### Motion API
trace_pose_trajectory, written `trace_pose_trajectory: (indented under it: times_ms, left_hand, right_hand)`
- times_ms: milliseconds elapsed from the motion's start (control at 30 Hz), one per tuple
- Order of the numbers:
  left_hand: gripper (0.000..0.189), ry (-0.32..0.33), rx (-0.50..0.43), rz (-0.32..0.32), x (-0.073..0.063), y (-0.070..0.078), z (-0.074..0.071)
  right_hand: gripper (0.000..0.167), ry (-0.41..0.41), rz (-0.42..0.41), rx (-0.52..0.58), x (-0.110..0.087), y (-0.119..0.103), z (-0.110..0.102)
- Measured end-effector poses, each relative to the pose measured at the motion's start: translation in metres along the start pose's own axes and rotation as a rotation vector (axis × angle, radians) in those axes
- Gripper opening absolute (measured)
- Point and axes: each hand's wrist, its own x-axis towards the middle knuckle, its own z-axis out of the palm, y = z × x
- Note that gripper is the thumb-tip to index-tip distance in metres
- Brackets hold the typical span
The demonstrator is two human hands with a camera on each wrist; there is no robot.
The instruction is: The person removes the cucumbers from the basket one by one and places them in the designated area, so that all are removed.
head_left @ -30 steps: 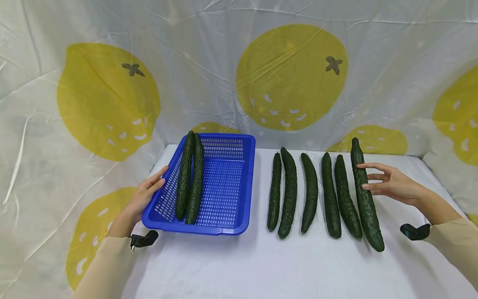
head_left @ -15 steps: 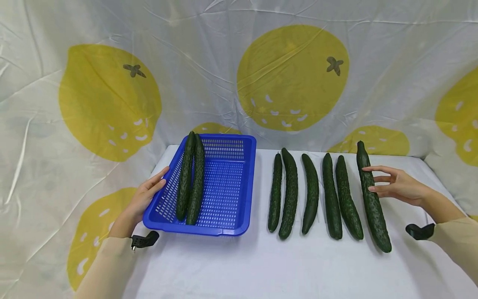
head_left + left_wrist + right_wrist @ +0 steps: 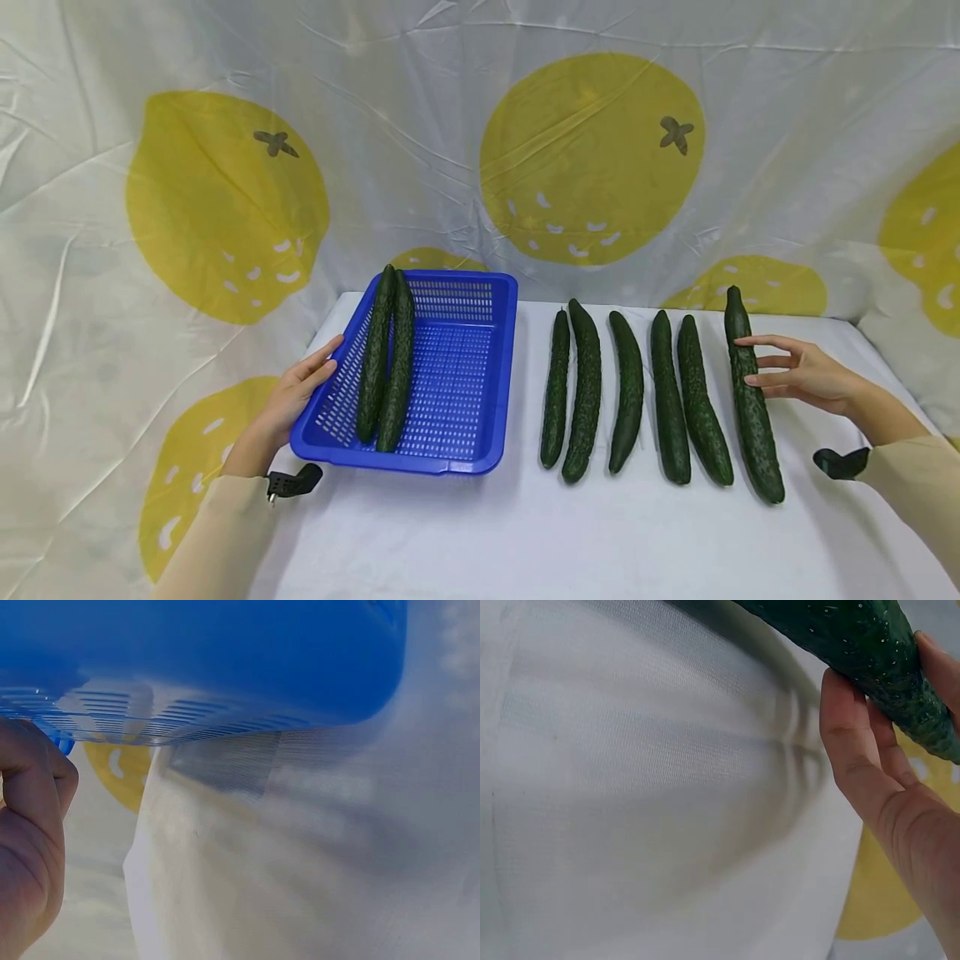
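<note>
My left hand (image 3: 302, 385) grips the left side of a blue plastic basket (image 3: 501, 375); its fingers curl at the rim in the left wrist view, where the basket's underside shows above the cloth. Inside, two dark green cucumbers (image 3: 396, 375) lean side by side along the left wall, their tips over the far rim. At the right, my right hand (image 3: 806, 375) pinches the upper half of a long cucumber (image 3: 754, 417) between thumb and fingers. The right wrist view shows that same cucumber (image 3: 862, 645) held over the white cloth, with a shadow under it.
Between basket and right hand, several cucumbers lie in a row, from a thin one (image 3: 555, 392) to a bent one (image 3: 703, 408). White cloth (image 3: 540, 542) covers the table. A lemon-print curtain (image 3: 420, 150) hangs close behind it.
My right hand has moved the long cucumber rightward, widening the gap to its neighbour; in the last half second it hardly shifts. The left hand and basket keep their place.
</note>
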Motion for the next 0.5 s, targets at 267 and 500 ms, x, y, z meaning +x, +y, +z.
trace_pose_trajectory:
  times_ms: [267, 500]
  left_hand:
    - [0.054, 0.002, 0.000, 0.006, 0.0003, -0.0001, 0.0005]
    - [0.055, 0.002, 0.000, -0.011, 0.0008, -0.0008, -0.0005]
  right_hand:
    - [0.061, 0.008, -0.003, 0.006, 0.0017, 0.0028, 0.0015]
    - [0.059, 0.014, 0.011, 0.000, 0.0048, 0.0047, 0.0039]
